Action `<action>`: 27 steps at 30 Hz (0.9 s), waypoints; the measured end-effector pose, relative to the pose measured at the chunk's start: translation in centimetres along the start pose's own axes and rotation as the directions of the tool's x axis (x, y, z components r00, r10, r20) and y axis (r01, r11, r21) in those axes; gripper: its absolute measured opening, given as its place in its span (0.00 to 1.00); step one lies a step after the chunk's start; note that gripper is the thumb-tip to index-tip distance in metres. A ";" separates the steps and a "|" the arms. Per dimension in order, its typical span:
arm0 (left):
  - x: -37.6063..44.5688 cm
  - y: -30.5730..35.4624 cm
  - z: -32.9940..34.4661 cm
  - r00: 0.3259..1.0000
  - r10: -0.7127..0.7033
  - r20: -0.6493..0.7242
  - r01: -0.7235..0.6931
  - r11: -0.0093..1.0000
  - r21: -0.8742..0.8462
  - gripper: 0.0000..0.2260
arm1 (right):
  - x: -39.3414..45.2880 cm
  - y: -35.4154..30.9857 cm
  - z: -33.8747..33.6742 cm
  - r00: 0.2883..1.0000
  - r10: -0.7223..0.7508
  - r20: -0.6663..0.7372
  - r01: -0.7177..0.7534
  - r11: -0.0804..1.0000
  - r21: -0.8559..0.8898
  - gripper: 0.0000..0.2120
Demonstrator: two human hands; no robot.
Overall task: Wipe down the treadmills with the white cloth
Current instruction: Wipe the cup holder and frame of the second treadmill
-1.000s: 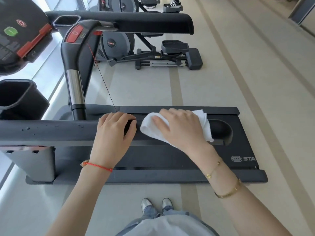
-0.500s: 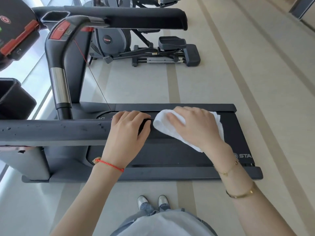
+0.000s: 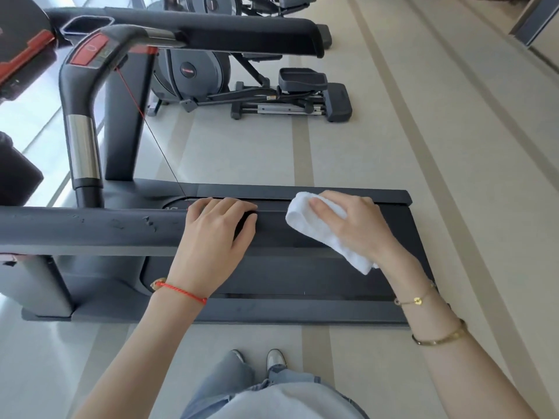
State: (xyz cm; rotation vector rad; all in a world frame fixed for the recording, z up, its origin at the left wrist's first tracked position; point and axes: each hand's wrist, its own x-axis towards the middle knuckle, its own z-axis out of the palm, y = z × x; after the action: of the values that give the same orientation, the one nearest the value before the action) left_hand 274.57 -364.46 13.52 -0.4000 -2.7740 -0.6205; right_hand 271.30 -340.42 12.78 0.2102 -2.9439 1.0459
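Gym floor, pale tile: I'm midway through wiping this treadmill (image 3: 302, 285), one side rail in hand.

Near handrail (image 3: 90, 228) is under me; the far rail (image 3: 211, 28), console and the other machines look left to do. An elliptical (image 3: 257, 89) stands well beyond. My left hand (image 3: 216, 237) curls over the rail's end; my right hand (image 3: 352, 228) wraps the white cloth (image 3: 320, 234) round it. A red safety cord (image 3: 151, 128) hangs nearby and could snag.

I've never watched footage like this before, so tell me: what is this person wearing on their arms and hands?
Both forearms are bare, with no sleeves or gloves in view. The left hand has a thin red string bracelet at the wrist. The right hand has a fine gold chain bracelet with a small round charm at the wrist, and a plain gold bangle further up the forearm. No rings or watch are visible.
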 end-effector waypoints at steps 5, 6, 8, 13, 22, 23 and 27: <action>-0.2 -1.0 -0.5 1.000 -0.012 -0.015 0.012 1.000 0.015 0.08 | -0.3 -0.9 0.6 0.982 -0.182 -0.056 0.153 0.931 -0.331 0.20; -0.3 -1.4 -0.6 1.000 -0.013 -0.021 0.013 1.000 0.017 0.08 | -0.4 -1.4 1.1 0.966 -0.243 -0.089 0.187 0.892 -0.413 0.21; -0.5 -2.3 -1.0 0.999 -0.007 -0.033 0.008 1.000 0.020 0.09 | -0.6 -2.5 1.9 0.933 -0.341 -0.112 0.238 0.821 -0.519 0.22; -1.1 -5.2 -2.6 0.999 -0.004 -0.049 0.005 1.000 0.025 0.11 | -0.2 -6.3 6.1 0.891 -0.438 -0.119 0.284 0.743 -0.607 0.21; -3.2 -14.8 -7.7 0.999 -0.027 -0.046 0.028 0.999 0.023 0.08 | 1.5 -13.6 13.1 0.843 -0.505 -0.183 0.290 0.714 -0.637 0.21; -3.5 -15.9 -8.3 0.999 -0.027 -0.047 0.028 0.999 0.023 0.08 | 1.8 -14.7 14.1 0.841 -0.508 -0.186 0.290 0.715 -0.636 0.21; -4.2 -20.6 -10.7 0.997 -0.035 -0.070 0.036 0.999 0.014 0.11 | 2.7 -18.8 17.6 0.840 -0.500 -0.210 0.269 0.720 -0.640 0.20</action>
State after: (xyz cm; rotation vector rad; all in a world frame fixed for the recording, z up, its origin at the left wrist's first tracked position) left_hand 273.97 -388.10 13.83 -0.3197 -2.7236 -0.6093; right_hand 271.65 -366.25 11.10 0.5272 -2.5347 0.0664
